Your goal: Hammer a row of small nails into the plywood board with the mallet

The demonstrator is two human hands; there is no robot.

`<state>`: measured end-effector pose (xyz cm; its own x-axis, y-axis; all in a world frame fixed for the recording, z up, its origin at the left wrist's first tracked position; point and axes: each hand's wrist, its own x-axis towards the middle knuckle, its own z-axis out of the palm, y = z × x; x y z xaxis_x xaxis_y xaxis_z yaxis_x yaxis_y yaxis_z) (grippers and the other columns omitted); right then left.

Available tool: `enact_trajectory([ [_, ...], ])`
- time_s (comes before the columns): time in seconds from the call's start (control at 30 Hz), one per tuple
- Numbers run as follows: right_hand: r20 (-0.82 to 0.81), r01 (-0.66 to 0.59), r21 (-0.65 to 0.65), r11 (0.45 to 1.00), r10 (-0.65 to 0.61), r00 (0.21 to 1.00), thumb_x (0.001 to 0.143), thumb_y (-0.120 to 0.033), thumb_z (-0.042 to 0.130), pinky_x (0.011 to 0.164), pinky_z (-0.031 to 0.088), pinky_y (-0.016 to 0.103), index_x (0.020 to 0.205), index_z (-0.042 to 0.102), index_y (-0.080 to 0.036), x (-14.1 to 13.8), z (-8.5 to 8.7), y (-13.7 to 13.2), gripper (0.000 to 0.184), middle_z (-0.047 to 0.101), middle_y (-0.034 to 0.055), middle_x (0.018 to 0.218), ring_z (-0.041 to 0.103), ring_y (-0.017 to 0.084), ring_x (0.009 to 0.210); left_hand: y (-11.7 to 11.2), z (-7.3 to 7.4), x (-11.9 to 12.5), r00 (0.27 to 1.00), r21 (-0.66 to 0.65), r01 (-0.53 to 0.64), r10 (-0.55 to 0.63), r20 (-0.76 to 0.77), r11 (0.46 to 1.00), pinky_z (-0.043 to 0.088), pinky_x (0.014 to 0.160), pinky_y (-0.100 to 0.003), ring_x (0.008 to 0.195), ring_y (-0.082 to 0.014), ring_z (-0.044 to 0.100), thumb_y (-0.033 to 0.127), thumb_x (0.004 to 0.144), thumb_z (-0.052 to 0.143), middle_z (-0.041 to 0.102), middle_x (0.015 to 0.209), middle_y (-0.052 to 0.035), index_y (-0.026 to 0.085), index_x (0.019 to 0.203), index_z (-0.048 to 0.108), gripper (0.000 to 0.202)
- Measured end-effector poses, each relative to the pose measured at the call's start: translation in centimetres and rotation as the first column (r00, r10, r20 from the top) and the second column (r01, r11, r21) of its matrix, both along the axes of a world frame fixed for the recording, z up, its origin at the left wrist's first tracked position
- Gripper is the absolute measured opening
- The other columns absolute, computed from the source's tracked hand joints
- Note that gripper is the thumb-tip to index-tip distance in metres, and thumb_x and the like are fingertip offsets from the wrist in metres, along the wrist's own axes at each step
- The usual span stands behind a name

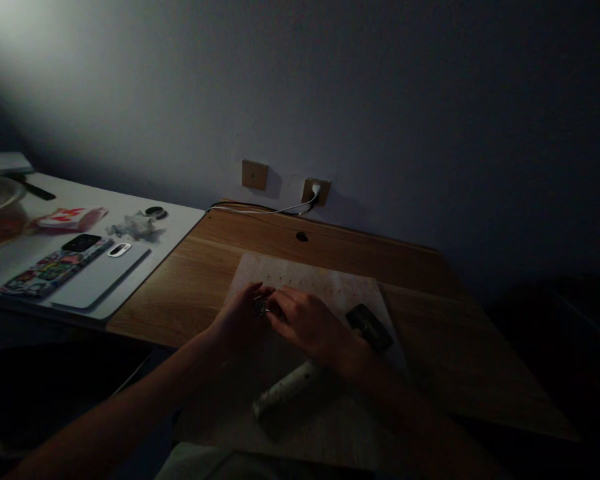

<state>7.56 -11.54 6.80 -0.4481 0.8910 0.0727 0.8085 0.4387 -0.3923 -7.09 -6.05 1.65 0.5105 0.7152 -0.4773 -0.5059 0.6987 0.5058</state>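
My left hand and my right hand meet over a pale sheet spread on the wooden desk. Both pinch a small shiny metal object between their fingertips; it is too dark and small to name. A pale speckled cylinder lies on the sheet under my right wrist. A dark flat oblong object rests just right of my right hand.
A white table adjoins on the left, bearing a colourful phone case, a pale slab, a red-and-white packet and small items. A white charger sits in a wall socket, its cable trailing left. A second socket plate is beside it.
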Motion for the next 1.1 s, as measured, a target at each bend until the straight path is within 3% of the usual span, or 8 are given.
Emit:
enact_trajectory([
  [0.17, -0.165, 0.117, 0.125, 0.985, -0.096, 0.982, 0.096, -0.022, 0.063, 0.088, 0.053, 0.035, 0.120, 0.063, -0.019, 1.9, 1.0, -0.5, 0.024, 0.069, 0.0082, 0.109, 0.066, 0.021, 0.096, -0.2, -0.8, 1.0, 0.993, 0.097, 0.090, -0.083, -0.080, 0.991, 0.047, 0.054, -0.018, 0.061, -0.0105, 0.060, 0.025, 0.091, 0.060, 0.063, 0.075, -0.0032, 0.015, 0.079, 0.063, 0.016],
  [0.3, -0.227, 0.238, 0.056, 0.970, -0.220, 0.949, 0.096, -0.021, 0.063, 0.085, 0.055, 0.035, 0.118, 0.064, -0.021, 4.4, 1.2, -3.5, 0.023, 0.071, 0.0057, 0.101, 0.068, 0.020, 0.089, 0.8, -1.2, 2.4, 0.950, 0.259, 0.270, -0.214, -0.225, 0.927, 0.023, 0.041, -0.019, 0.047, -0.0082, 0.040, 0.035, 0.089, 0.065, 0.051, 0.061, 0.0023, 0.017, 0.070, 0.057, 0.027],
  [0.37, -0.159, 0.225, 0.044, 0.973, -0.216, 0.963, 0.097, -0.021, 0.061, 0.092, 0.055, 0.039, 0.119, 0.065, -0.022, 5.4, 0.6, -5.5, 0.023, 0.071, 0.0068, 0.106, 0.069, 0.023, 0.099, 1.5, -1.1, 3.3, 0.883, 0.501, 0.431, -0.237, -0.406, 0.751, 0.022, 0.045, -0.022, 0.048, -0.0090, 0.037, 0.034, 0.087, 0.068, 0.047, 0.057, 0.0032, 0.017, 0.065, 0.056, 0.030],
  [0.53, 0.024, 0.150, 0.123, 0.981, -0.154, 0.988, 0.098, -0.014, 0.052, 0.106, 0.051, 0.050, 0.136, 0.060, -0.027, 7.0, -2.2, -10.2, 0.041, 0.068, 0.0079, 0.121, 0.062, 0.027, 0.118, 2.3, -0.7, 5.2, 0.776, 0.779, 0.620, 0.072, -0.627, 0.094, 0.032, 0.061, -0.026, 0.057, -0.0127, 0.041, 0.014, 0.080, 0.073, 0.053, 0.065, -0.0002, 0.019, 0.062, 0.060, 0.022],
  [0.67, 0.120, 0.191, 0.207, 0.960, -0.218, 0.968, 0.089, 0.000, 0.048, 0.106, 0.053, 0.052, 0.151, 0.045, -0.028, 7.5, -4.4, -11.9, 0.069, 0.060, 0.0111, 0.138, 0.055, 0.029, 0.130, 2.2, -1.0, 5.8, 0.770, 0.753, 0.638, 0.130, -0.625, -0.160, 0.039, 0.071, -0.029, 0.066, -0.0176, 0.051, 0.013, 0.087, 0.064, 0.059, 0.080, -0.0053, 0.021, 0.074, 0.065, 0.016],
  [0.87, 0.190, 0.191, 0.353, 0.916, -0.270, 0.944, 0.087, 0.007, 0.044, 0.108, 0.054, 0.049, 0.144, 0.055, -0.021, 7.8, -6.6, -11.6, 0.065, 0.062, 0.0144, 0.137, 0.056, 0.029, 0.131, 2.2, -1.2, 5.0, 0.785, 0.693, 0.617, 0.235, -0.573, -0.373, 0.042, 0.088, -0.033, 0.089, -0.0238, 0.061, 0.017, 0.092, 0.061, 0.067, 0.091, -0.0094, 0.022, 0.090, 0.070, 0.012],
  [1.0, 0.177, 0.186, 0.429, 0.884, -0.284, 0.942, 0.087, 0.008, 0.044, 0.104, 0.058, 0.046, 0.133, 0.064, -0.016, 7.7, -7.6, -10.8, 0.056, 0.066, 0.0150, 0.130, 0.057, 0.030, 0.130, 2.1, -1.4, 4.1, 0.726, 0.615, 0.681, 0.255, -0.639, -0.398, 0.040, 0.106, -0.041, 0.116, -0.0264, 0.062, 0.020, 0.093, 0.059, 0.070, 0.121, -0.0099, 0.023, 0.122, 0.066, 0.030],
  [1.1, 0.160, 0.181, 0.455, 0.872, -0.280, 0.947, 0.089, 0.006, 0.047, 0.102, 0.059, 0.048, 0.130, 0.066, -0.015, 7.5, -8.0, -10.4, 0.050, 0.067, 0.0152, 0.128, 0.056, 0.033, 0.130, 1.8, -1.3, 2.9, 0.668, 0.553, 0.740, 0.312, -0.676, -0.383, 0.037, 0.116, -0.046, 0.138, -0.0271, 0.048, 0.025, 0.097, 0.057, 0.055, 0.148, -0.0111, 0.022, 0.142, 0.052, 0.045],
])
